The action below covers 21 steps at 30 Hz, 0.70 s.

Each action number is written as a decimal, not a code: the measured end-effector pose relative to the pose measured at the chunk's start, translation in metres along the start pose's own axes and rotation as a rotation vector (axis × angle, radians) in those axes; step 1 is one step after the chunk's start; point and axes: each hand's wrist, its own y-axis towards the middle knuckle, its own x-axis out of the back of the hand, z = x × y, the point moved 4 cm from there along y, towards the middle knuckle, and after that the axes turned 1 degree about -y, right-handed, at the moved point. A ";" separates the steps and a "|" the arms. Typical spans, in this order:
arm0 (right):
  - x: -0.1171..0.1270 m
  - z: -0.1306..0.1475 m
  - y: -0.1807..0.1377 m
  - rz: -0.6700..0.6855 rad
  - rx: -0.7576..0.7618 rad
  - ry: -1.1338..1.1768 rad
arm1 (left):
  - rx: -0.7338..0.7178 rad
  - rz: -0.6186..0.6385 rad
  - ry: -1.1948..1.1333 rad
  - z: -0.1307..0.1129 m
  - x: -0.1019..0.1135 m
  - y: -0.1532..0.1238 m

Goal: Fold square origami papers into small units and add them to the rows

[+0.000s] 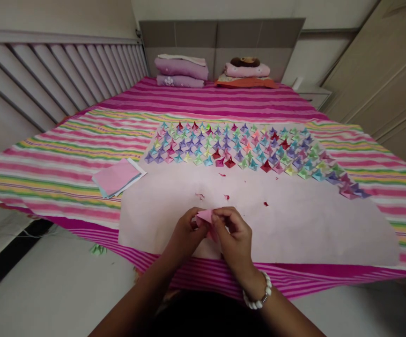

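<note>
My left hand (186,232) and my right hand (233,238) meet over the near edge of the bed, both pinched on a small folded pink paper piece (205,216). The piece sits between my fingertips, partly hidden by them. Under my hands lies a large pale pink sheet (294,220). My right wrist wears a white bead bracelet (261,295).
Several rows of small folded paper shapes (238,150) in many colours cover the far part of the sheet. A stack of pink square papers (117,178) lies to the left on the striped bedspread (58,159). Tiny red scraps (224,196) dot the sheet. Pillows (181,70) sit at the headboard.
</note>
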 end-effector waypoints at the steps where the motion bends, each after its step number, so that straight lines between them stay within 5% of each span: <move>1: 0.000 -0.002 0.000 -0.003 -0.046 0.031 | 0.026 0.018 -0.031 0.001 -0.001 0.000; 6: -0.002 -0.008 0.000 0.056 -0.191 0.122 | 0.052 0.055 -0.058 0.000 -0.002 -0.001; 21: -0.002 -0.003 0.010 0.356 0.068 -0.180 | 0.005 -0.004 0.233 0.001 0.011 0.001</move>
